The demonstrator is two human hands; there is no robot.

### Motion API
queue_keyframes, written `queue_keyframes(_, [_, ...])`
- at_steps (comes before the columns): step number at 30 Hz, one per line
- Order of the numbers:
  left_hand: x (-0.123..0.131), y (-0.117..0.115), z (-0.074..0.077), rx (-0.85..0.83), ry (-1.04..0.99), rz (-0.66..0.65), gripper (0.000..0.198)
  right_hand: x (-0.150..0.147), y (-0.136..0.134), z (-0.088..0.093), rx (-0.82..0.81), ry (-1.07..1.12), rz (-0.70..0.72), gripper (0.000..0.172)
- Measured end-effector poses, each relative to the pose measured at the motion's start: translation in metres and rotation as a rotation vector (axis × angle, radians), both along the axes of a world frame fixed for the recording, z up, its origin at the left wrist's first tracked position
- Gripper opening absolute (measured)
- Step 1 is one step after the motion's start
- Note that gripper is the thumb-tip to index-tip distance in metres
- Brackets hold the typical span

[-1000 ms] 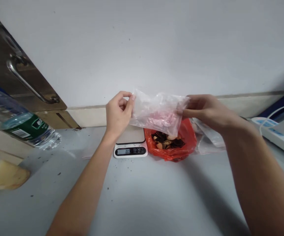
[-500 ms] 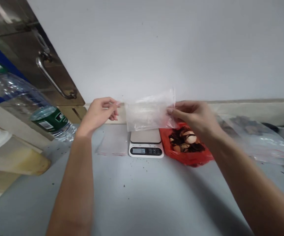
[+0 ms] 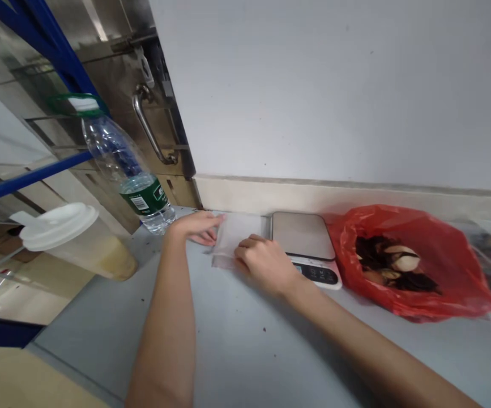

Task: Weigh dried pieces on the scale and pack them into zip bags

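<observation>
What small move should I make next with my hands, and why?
I'd probably pinch the near edge of the clear plastic bag with your right hand and lift it slightly, since that hand is curled over its near part, your left hand is at its left edge, and it lies flat, left of the scale.

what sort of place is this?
Likely a workroom bench used for weighing and bagging, though the wider room can't be pinned down. Clues: a digital scale, clear plastic packaging beside it, and an open red bag holding loose pieces.
</observation>
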State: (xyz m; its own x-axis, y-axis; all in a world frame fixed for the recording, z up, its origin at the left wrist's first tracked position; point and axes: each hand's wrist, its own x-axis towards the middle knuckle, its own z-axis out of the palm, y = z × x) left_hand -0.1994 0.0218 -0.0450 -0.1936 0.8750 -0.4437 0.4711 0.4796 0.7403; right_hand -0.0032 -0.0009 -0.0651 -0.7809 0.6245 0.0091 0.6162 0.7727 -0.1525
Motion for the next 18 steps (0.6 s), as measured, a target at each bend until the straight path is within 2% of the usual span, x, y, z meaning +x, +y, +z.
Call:
queue_keyframes(5, [0.008, 0.011, -0.015, 0.047, 0.102, -0.026, 0.044, 0.006, 0.000, 0.000, -0.002, -0.085, 0.094, 0.029])
queue_keyframes(8, [0.011, 0.016, -0.018, 0.102, 0.198, -0.042, 0.048, 0.012, 0.002, -0.001, 0.018, -0.098, 0.133, 0.026])
queue_keyframes(11, [0.015, 0.017, -0.014, 0.181, 0.292, -0.106, 0.047, 0.016, 0.001, -0.006, 0.030, -0.095, 0.139, 0.028])
queue_keyframes(15, [0.028, 0.016, -0.005, 0.232, 0.330, -0.271, 0.035, 0.018, -0.002, -0.012, 0.035, -0.066, 0.143, 0.033])
queue_keyframes(18, [0.039, 0.016, -0.004, 0.207, 0.348, -0.387, 0.045, 0.022, -0.002, -0.010, 0.015, -0.037, 0.152, 0.031])
